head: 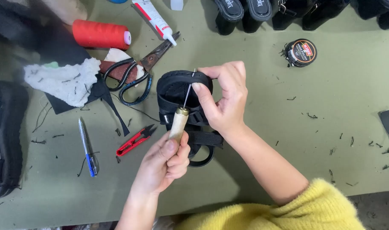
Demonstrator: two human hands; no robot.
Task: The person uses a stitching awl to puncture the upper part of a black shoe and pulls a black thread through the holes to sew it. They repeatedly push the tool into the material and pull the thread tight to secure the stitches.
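Two hands, wooden-handled awl [178,123], black strappy sandal [183,91]

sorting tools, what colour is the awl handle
Pale wooden tan awl handle, gripped by the left hand; head view.

At the centre of the frame the black sandal [177,91] looks like matt synthetic leather with woven webbing straps, its sole edge finely ribbed. The awl [180,119] has a pale, smooth wooden handle, a brass-coloured ferrule and a thin bright steel needle. The table [331,106] is covered in dull olive cloth, littered with dark thread scraps. At upper left, the red thread spool [99,34] shows tightly wound, faintly shiny yarn; below it lies a fluffy white fleece scrap [62,81]. The scissors [137,70] have dark worn metal blades and glossy black handles. The red snips [134,140] look plastic-coated. The round tin [301,52] at upper right is glossy metal.
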